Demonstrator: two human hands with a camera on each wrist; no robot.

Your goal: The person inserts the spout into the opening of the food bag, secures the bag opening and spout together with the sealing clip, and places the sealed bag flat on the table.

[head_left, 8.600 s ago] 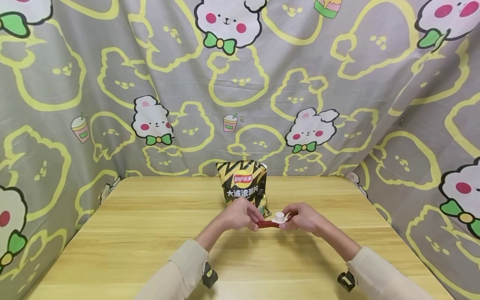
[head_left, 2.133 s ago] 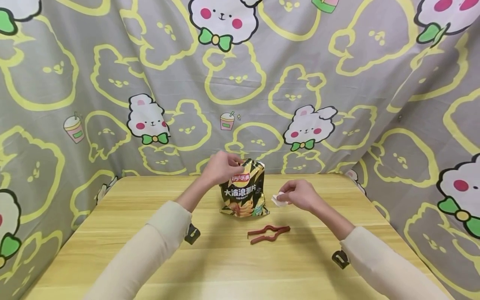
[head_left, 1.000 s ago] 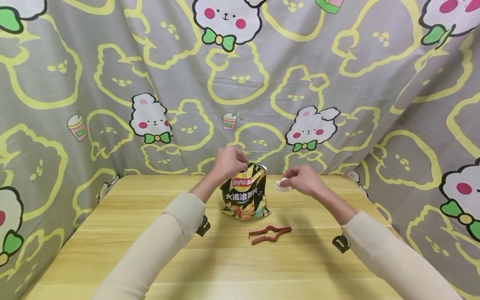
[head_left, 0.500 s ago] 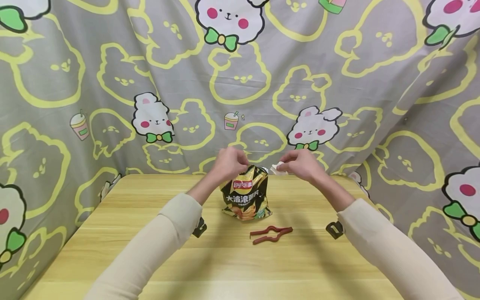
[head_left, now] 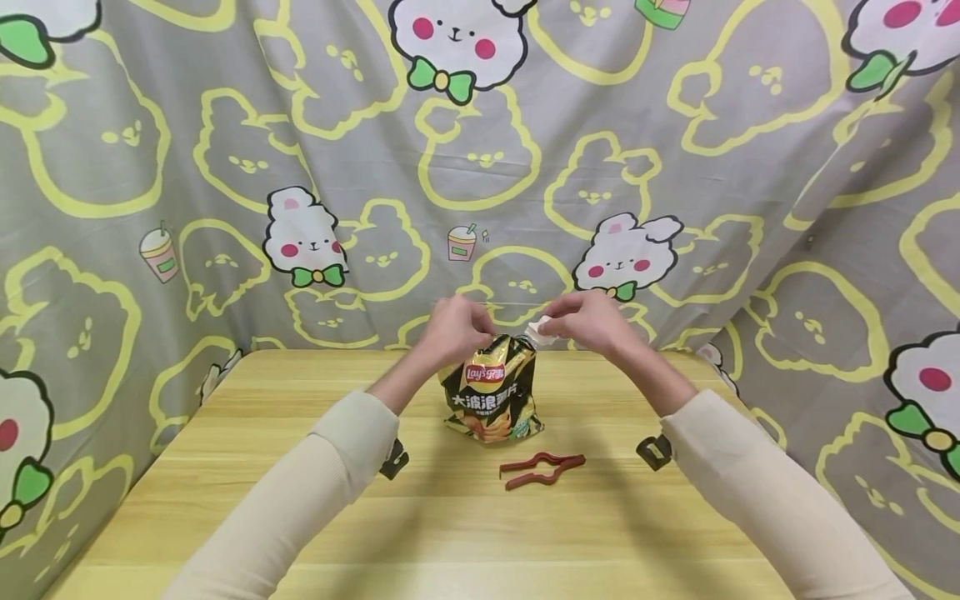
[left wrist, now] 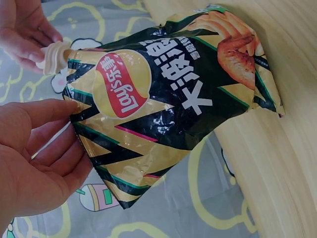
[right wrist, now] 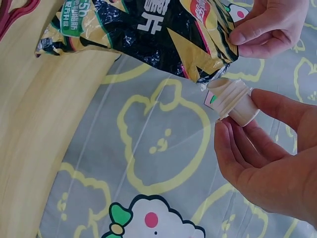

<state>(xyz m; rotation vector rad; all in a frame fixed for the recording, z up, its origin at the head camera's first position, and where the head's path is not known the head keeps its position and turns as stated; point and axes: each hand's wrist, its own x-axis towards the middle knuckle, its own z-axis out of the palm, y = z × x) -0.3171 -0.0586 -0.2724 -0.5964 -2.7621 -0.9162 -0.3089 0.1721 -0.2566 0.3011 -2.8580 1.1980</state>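
Observation:
A black and gold Lay's chip bag stands on the table, its top edge pinched between the thumb and fingers of my left hand. At the bag's upper right corner, my right hand holds a white plastic spout. Seen from the right wrist, the ridged, wide end of the spout meets or nearly meets the bag's silvery corner; whether it is inside cannot be made out. A dark red bag clip, with a rounded gap between its two arms, lies spread apart in front of the bag.
The light wooden table ends at a back edge just behind the bag. A grey curtain with rabbit drawings hangs behind and along both sides.
Earlier both hands held the red clip with the spout; the clip now lies on the table. My left hand has taken the bag's top, and my right hand has brought the spout to its corner.

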